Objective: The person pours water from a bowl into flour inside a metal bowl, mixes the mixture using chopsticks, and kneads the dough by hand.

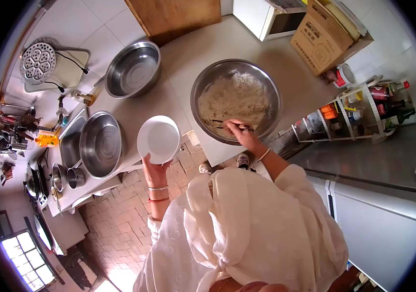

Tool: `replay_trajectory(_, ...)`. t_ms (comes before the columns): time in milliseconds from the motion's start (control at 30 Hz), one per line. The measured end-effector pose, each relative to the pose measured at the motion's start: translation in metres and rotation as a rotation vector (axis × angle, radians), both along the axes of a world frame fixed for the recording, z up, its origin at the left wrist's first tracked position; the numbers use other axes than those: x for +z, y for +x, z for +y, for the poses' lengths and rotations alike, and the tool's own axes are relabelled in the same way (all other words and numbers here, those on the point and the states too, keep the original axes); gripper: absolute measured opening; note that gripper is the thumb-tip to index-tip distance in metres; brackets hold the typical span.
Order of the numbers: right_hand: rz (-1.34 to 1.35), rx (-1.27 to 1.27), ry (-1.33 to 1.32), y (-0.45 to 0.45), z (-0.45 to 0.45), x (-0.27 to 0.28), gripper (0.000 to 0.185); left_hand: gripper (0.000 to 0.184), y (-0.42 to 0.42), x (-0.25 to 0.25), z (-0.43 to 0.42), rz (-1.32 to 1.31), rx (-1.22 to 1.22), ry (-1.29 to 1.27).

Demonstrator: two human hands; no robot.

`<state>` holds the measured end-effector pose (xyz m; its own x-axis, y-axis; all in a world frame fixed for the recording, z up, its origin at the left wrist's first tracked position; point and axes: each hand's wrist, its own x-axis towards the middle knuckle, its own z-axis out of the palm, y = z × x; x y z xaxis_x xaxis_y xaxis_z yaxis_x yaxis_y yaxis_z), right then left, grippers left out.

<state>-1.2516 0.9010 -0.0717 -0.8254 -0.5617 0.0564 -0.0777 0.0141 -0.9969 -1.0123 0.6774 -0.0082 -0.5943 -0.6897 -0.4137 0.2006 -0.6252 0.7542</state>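
My left hand [156,171] grips the near rim of a white bowl [159,138], its fingers partly hidden beneath it. The bowl is held at the counter's front edge, over the floor, and looks empty. My right hand [239,130] is closed around a thin utensil, perhaps chopsticks or a fork, whose dark end [216,121] reaches into the flour mixture. That pale, crumbly flour mixture [232,100] fills much of a large steel basin [274,92] on the counter. The right hand is over the basin's near side.
Two steel basins [133,69] [101,144] stand to the left, near a sink [73,138] and small pots [75,178]. A cardboard box [322,41] is at the back right. A white rack [376,109] with bottles stands right, above a white appliance [383,219].
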Motion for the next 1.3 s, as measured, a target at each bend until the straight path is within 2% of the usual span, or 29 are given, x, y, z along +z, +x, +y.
replay_trajectory(100, 0.151, -0.098, 0.164, -0.069, 0.037, -0.05, 0.022, 0.057, -0.001, 0.004, 0.005, -0.036, 0.016, -0.007)
replay_trajectory(167, 0.158, -0.26, 0.185, -0.109, 0.049, -0.041, 0.025, 0.057, -0.001, 0.006, 0.008, -0.057, 0.032, -0.011)
replay_trajectory(200, 0.071, -0.372, 0.104, -0.119, 0.048, -0.025, 0.026, 0.058, -0.001, 0.008, 0.01, -0.059, 0.039, -0.01)
replay_trajectory(300, 0.149, -0.6, -0.078, -0.138, 0.033, -0.031, 0.025, 0.057, 0.004, 0.003, 0.009, -0.058, 0.01, 0.001)
replay_trajectory(367, 0.518, -0.512, 0.251, -0.113, 0.018, -0.036, 0.02, 0.056, 0.006, 0.0, 0.009, -0.065, -0.001, -0.001)
replay_trajectory(433, 0.481, -0.258, 0.102, -0.072, -0.004, -0.045, 0.017, 0.054, 0.0, 0.0, 0.011, -0.071, 0.017, -0.018)
replay_trajectory(500, 0.319, 0.043, 0.149, -0.045, -0.011, -0.049, 0.018, 0.054, -0.005, 0.003, 0.015, -0.048, 0.044, -0.023)
replay_trajectory(600, -0.051, 0.074, -0.078, -0.012, -0.002, 0.016, 0.023, 0.053, -0.009, 0.002, 0.014, -0.03, 0.062, -0.018)
replay_trajectory(633, -0.192, 0.138, -0.021, -0.017, 0.005, 0.007, 0.027, 0.053, -0.008, 0.0, 0.013, -0.03, 0.065, -0.013)
replay_trajectory(733, -0.147, 0.164, 0.097, -0.051, 0.014, -0.012, 0.028, 0.053, -0.008, -0.009, 0.009, -0.023, 0.087, -0.004)
replay_trajectory(867, -0.103, -0.148, 0.132, -0.12, 0.051, -0.011, 0.026, 0.055, -0.002, -0.031, -0.006, -0.007, 0.116, 0.005)
replay_trajectory(900, -0.044, -0.194, 0.075, -0.127, 0.062, -0.001, 0.028, 0.056, 0.0, -0.037, -0.011, -0.016, 0.13, 0.01)
replay_trajectory(1000, 0.166, -0.44, 0.209, -0.129, 0.078, -0.007, 0.027, 0.058, 0.004, -0.057, -0.027, -0.013, 0.173, 0.035)
replay_trajectory(1033, 0.282, -0.454, 0.344, -0.121, 0.081, -0.021, 0.025, 0.058, 0.006, -0.066, -0.034, -0.014, 0.18, 0.032)
replay_trajectory(1100, 0.65, -0.392, 0.129, -0.084, 0.064, -0.047, 0.012, 0.058, 0.011, -0.088, -0.05, 0.011, 0.183, 0.04)
replay_trajectory(1133, 0.668, -0.304, 0.225, -0.06, 0.052, -0.03, 0.013, 0.054, 0.012, -0.096, -0.056, 0.027, 0.198, 0.041)
replay_trajectory(1167, 0.68, -0.219, 0.322, -0.04, 0.04, -0.012, 0.014, 0.05, 0.011, -0.101, -0.063, 0.041, 0.209, 0.041)
replay_trajectory(1233, 0.282, -0.124, 0.234, -0.02, 0.025, -0.013, 0.016, 0.045, 0.008, -0.114, -0.078, 0.027, 0.219, 0.047)
replay_trajectory(1300, 0.16, -0.003, 0.086, -0.002, -0.001, 0.001, 0.018, 0.043, 0.004, -0.125, -0.094, -0.021, 0.222, 0.061)
